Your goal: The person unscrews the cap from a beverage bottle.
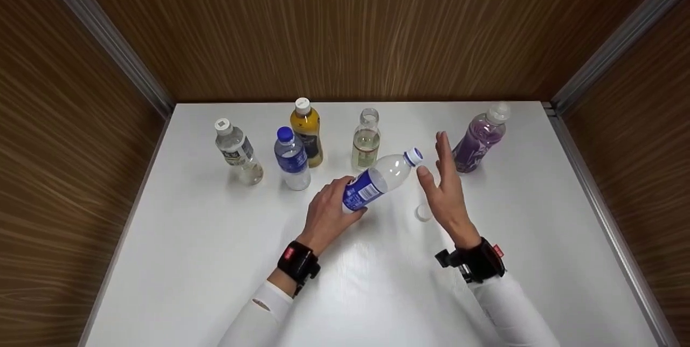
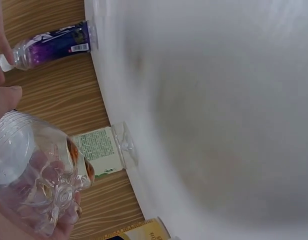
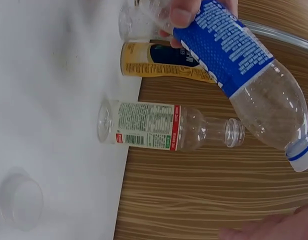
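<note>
My left hand grips a clear plastic bottle with a blue label around its lower part, holding it tilted above the table. Its white cap is on and points up to the right. In the left wrist view the bottle's clear base fills the lower left. Just right of that cap, my right hand is raised with straight fingers, apart from the bottle and holding nothing. A small translucent round cap lies on the table, partly hidden behind the right hand in the head view.
On the white table stand an uncapped glass-clear bottle, a yellow drink bottle, a blue-capped bottle, a white-capped clear bottle and a purple bottle. Wood-grain panels enclose the back and sides.
</note>
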The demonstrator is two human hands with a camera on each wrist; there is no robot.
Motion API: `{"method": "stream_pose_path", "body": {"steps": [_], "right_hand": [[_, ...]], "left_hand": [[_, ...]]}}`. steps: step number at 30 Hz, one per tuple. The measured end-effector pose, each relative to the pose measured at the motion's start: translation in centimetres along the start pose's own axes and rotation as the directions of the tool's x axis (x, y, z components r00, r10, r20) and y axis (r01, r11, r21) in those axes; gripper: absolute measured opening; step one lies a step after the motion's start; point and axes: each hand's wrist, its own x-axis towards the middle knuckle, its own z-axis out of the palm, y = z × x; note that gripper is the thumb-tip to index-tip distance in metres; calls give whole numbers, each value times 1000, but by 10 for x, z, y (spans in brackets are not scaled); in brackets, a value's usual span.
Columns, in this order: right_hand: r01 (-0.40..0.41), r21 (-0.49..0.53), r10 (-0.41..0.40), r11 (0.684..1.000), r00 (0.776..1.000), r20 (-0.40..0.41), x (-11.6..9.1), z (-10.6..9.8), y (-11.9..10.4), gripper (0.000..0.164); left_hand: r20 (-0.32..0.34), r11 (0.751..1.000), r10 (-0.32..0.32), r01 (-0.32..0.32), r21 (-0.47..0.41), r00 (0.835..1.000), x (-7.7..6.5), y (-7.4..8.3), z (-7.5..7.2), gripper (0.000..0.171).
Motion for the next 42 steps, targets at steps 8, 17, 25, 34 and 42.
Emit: {"method": "stream_pose_path", "body": {"steps": [8, 17, 25, 34, 42], "right_hand": [[195, -253, -199, 948, 980, 7, 7, 0, 0, 55], [223, -375, -245, 900, 970, -10, 7, 8, -5, 25], [164, -295, -182, 941, 983, -33, 4, 13, -7, 16], [163, -278, -168, 947, 986, 6, 0, 25, -10, 18], [177, -260, -171, 949, 984, 45, -4, 34, -11, 18]], "left_hand": [[-35, 998, 54, -53, 37, 998, -6, -8, -1, 72], [-38, 994, 72, -69, 83, 997, -9, -14, -1, 71], [-35, 987, 95, -89, 136, 995, -8, -13, -1, 87], [-5, 985, 81, -79, 155, 997, 0, 5, -4, 114], [-17, 986, 140, -138, 96, 990, 4, 12, -2, 107]]}}
